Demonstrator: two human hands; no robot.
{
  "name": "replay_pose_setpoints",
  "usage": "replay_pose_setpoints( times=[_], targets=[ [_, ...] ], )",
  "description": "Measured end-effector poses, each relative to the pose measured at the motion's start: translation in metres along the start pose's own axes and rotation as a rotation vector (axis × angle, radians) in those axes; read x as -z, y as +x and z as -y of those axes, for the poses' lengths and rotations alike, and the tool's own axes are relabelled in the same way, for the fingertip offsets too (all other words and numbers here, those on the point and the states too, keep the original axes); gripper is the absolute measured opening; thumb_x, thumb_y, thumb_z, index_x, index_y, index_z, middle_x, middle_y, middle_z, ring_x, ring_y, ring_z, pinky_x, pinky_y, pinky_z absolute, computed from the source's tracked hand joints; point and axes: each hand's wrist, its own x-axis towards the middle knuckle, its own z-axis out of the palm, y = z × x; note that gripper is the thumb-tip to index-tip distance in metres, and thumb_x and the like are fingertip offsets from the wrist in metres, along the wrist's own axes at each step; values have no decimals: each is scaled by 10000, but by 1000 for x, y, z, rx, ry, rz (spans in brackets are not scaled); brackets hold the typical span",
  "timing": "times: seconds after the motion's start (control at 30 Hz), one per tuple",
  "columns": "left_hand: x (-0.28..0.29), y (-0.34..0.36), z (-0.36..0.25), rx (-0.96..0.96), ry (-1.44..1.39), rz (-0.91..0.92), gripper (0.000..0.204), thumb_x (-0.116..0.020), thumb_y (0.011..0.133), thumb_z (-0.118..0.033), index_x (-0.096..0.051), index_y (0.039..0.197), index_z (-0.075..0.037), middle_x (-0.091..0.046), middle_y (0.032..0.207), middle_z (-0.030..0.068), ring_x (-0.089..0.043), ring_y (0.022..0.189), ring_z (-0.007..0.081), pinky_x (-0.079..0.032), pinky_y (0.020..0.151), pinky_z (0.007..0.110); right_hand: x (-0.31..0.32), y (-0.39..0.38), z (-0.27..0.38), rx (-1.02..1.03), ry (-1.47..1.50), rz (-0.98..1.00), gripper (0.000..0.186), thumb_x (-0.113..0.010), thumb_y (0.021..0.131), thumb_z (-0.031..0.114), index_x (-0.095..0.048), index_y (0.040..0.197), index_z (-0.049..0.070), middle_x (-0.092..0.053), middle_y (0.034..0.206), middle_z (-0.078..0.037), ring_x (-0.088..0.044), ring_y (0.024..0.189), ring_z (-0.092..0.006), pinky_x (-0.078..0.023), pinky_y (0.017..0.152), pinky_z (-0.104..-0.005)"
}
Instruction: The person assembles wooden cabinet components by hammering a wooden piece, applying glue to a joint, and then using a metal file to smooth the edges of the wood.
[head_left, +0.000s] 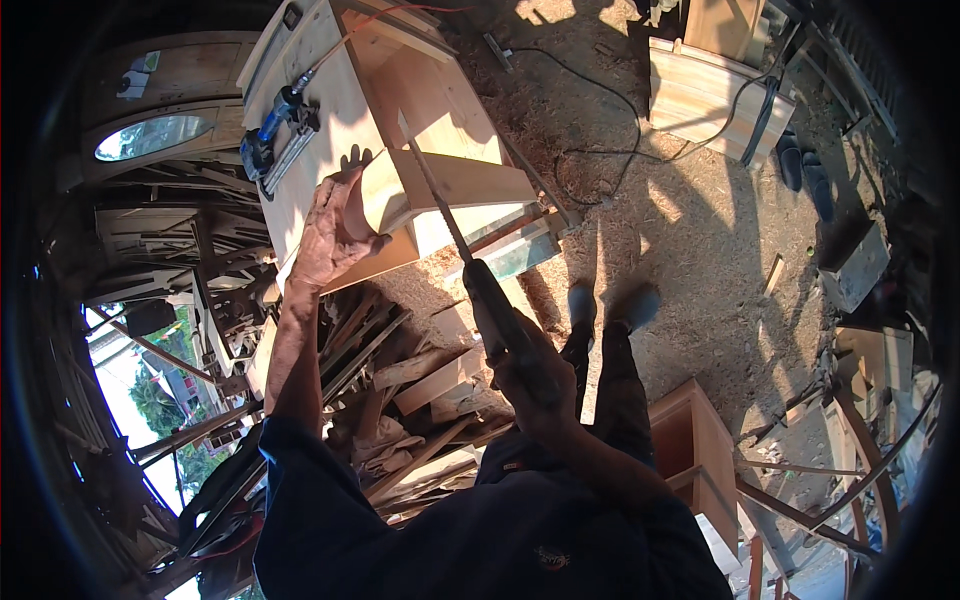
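Observation:
My right hand (537,375) is wrapped around the dark handle of a handsaw (485,290). Its long narrow blade points up and away, crossing the near end of a pale wooden cabinet (440,105). Whether the teeth touch the wood I cannot tell. On the cabinet's near left corner rests my left hand (335,225), with the thumb stretched apart from the fingers and the fingertips laid over the panel. Beyond that hand, a blue and black nail gun (275,130) lies on the cabinet's top, joined to a red air hose (345,40).
Offcuts and scrap boards (430,380) are heaped below the cabinet. A small wooden box (695,440) stands behind my legs at the right. A black cable (640,125) winds over the sawdust-covered floor towards another wooden piece (700,95). Slippers (805,175) lie farther right.

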Motion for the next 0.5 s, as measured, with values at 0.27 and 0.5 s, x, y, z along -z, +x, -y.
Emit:
replay_pose_setpoints(
  times=[0.27,0.5],
  targets=[
    [-6,-2,-3,22,-59,-13,940,-860,623,-193,-445,1456,-60,-537,1316,190,-526,1199,371,-424,1067,448,-12,0,-19,18,69,-17,610,-674,894,37,-452,1461,12,-663,1252,-159,-677,1029,-163,-539,869,-314],
    [-3,-2,-5,112,-131,-4,938,-873,594,-153,-464,1433,-60,-556,1238,169,-558,1149,337,-457,1017,439,-27,-1,-28,39,194,-38,616,-670,902,40,-446,1476,37,-680,1203,-131,-685,930,-129,-542,786,-287]
  ],
)
